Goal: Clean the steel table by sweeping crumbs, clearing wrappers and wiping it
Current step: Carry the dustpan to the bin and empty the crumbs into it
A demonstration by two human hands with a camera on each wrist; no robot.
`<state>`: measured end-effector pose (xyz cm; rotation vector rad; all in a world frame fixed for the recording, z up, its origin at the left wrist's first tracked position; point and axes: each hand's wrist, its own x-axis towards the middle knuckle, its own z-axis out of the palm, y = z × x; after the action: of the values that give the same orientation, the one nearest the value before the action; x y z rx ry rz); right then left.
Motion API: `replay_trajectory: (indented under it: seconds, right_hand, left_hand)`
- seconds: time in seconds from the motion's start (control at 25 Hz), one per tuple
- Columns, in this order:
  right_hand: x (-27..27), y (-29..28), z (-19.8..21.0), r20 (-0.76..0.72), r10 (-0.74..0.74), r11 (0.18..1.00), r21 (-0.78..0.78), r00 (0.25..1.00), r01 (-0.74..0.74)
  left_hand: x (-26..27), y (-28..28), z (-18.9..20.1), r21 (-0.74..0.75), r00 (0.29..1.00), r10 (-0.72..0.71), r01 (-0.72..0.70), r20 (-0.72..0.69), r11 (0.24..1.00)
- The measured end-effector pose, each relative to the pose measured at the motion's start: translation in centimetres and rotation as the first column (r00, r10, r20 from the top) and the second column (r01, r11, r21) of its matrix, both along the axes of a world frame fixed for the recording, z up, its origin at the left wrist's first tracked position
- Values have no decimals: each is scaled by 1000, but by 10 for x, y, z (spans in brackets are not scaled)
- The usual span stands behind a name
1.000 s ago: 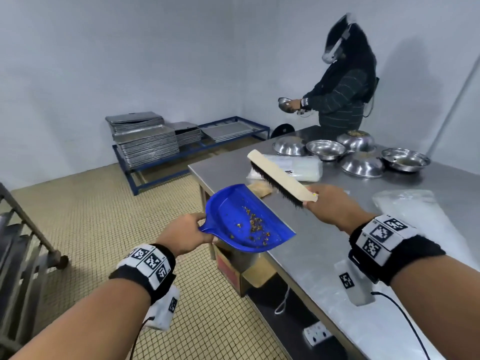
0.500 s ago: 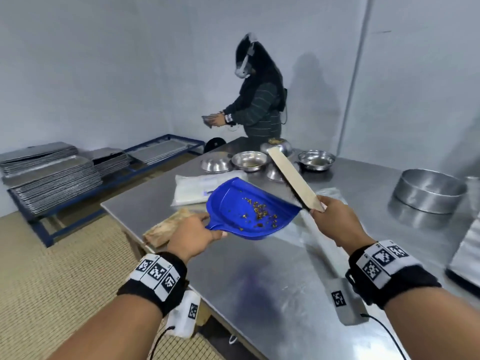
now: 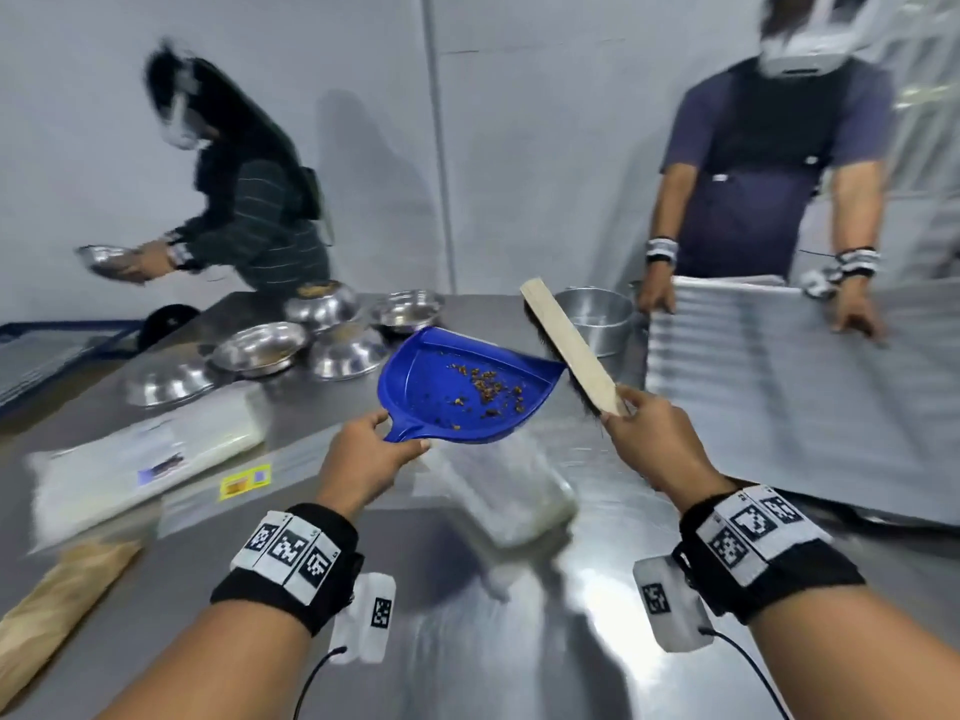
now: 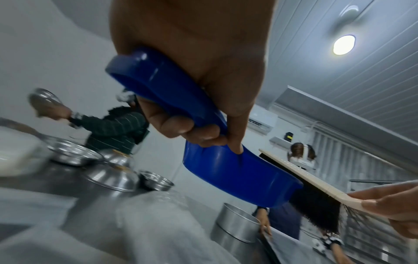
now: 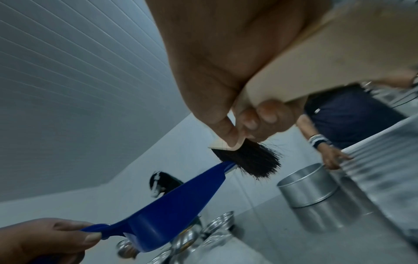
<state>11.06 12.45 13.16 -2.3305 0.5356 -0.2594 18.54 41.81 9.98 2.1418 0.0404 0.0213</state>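
My left hand (image 3: 363, 459) grips the handle of a blue dustpan (image 3: 462, 387) and holds it level above the steel table (image 3: 467, 641); brown crumbs (image 3: 488, 389) lie in its pan. The left wrist view shows my fingers curled round the dustpan handle (image 4: 172, 89). My right hand (image 3: 654, 439) grips a wooden hand brush (image 3: 569, 345) with black bristles (image 5: 251, 160), tilted up beside the dustpan's right edge. A clear plastic wrapper (image 3: 498, 491) lies on the table under the dustpan. A white packet (image 3: 150, 454) and a brown paper bag (image 3: 57, 589) lie at the left.
Several steel bowls (image 3: 291, 350) stand at the table's far left, a round steel tin (image 3: 597, 324) at the far middle. A person (image 3: 244, 200) holds a bowl at the back left. Another person (image 3: 769, 163) stands opposite, both hands on a stack of metal trays (image 3: 779, 397).
The view has swung right from the table's edge to over its top. Both hands still carry the dustpan and brush, now above the table. A second person with trays has come into view.
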Motion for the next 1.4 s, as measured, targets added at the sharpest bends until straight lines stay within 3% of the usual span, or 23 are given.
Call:
replay_trajectory:
  seconds: [0.24, 0.48, 0.8, 1.12, 1.4]
  right_hand:
    - [-50, -54, 3, 34, -294, 955, -38, 955, 295]
    - [-143, -94, -2, 32, -569, 822, 19, 822, 569]
    - [-326, -142, -25, 38, -824, 566, 17, 565, 824]
    - [-501, -190, -37, 5, -948, 318, 89, 319, 944]
    - [-611, -203, -54, -55, -991, 110, 128, 118, 986]
  left_hand:
    - [34, -95, 0, -54, 954, -301, 300, -8, 952]
    - [3, -191, -1, -124, 843, -539, 535, 4, 836]
    - [-115, -322, -15, -223, 642, -766, 744, -21, 630]
    - [-255, -428, -5, -241, 493, -869, 848, 31, 473]
    - [-349, -499, -14, -201, 363, -931, 915, 30, 350]
